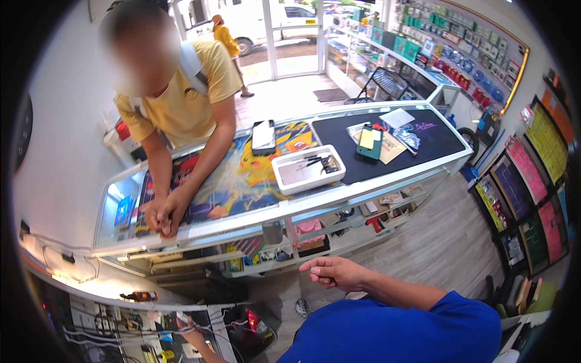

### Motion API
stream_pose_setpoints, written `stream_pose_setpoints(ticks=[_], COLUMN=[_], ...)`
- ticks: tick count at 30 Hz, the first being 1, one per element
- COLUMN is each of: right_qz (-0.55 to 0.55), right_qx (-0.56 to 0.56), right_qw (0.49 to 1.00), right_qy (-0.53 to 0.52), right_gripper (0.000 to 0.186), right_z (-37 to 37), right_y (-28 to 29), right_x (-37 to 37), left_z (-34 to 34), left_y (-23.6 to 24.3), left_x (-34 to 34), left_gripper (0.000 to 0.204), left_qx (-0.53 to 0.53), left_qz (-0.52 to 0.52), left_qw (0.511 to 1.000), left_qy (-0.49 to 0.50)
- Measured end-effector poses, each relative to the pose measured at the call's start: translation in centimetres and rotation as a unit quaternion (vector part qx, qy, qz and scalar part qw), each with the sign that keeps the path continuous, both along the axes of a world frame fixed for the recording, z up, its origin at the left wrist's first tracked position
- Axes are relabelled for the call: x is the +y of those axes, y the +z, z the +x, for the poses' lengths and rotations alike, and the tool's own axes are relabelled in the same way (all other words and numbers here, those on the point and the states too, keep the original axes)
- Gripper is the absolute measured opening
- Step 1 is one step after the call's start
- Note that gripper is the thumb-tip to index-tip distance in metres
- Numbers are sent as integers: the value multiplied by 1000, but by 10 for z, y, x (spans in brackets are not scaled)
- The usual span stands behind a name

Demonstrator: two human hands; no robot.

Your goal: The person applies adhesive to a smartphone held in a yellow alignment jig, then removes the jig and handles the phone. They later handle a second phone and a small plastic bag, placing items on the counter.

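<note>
My right hand (pixel 331 272) hangs in the air in front of the glass counter (pixel 417 166). Its index finger stretches toward the left, the other fingers curl in, and nothing shows in it. Down at the lower left, my left hand (pixel 187 327) is over the cluttered workbench (pixel 209 311). Its fingers look closed near a small white object, partly crossed by cables; what it holds is too small to make out. On the counter, a white tray (pixel 283 186) contains small dark tools. A phone (pixel 264 138) lies behind it, and a green phone (pixel 370 144) is to the right.
Across the counter, a person in a yellow shirt (pixel 200 91) leans with clasped hands on it. White cables (pixel 121 334) cross the workbench. A dark bin (pixel 266 336) stands beside it. Display racks (pixel 520 181) line the right side; a black chair (pixel 387 83) is beyond the counter.
</note>
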State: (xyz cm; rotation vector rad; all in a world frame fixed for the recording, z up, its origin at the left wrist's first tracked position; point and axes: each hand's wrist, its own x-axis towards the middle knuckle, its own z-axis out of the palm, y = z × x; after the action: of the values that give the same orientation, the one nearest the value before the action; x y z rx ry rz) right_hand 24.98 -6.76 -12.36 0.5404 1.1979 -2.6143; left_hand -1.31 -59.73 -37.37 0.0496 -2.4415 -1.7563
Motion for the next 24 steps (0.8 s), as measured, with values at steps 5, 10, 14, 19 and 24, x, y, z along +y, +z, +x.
stream_pose_setpoints(ticks=[5,10,14,19,24], right_qz=[11,29,358,616,794], right_qx=[-1,25,60,14,-168], right_qw=[999,993,904,726,541], right_qy=[-38,-114,-229,-306,-221], right_gripper=[31,39,40,45,45], right_z=[16,47,87,108,88], right_y=[2,1,29,48,41], right_x=[34,88,195,367,457], left_z=[32,92,181,273,290], left_y=[-2,0,15,96,186], left_x=[2,100,240,451,572], left_gripper=[47,43,38,26,15], left_qx=[43,167,137,-23,126], left_qz=[-43,-99,-28,122,-26], left_qw=[960,898,965,985,905], left_qy=[275,395,220,-122,-406])
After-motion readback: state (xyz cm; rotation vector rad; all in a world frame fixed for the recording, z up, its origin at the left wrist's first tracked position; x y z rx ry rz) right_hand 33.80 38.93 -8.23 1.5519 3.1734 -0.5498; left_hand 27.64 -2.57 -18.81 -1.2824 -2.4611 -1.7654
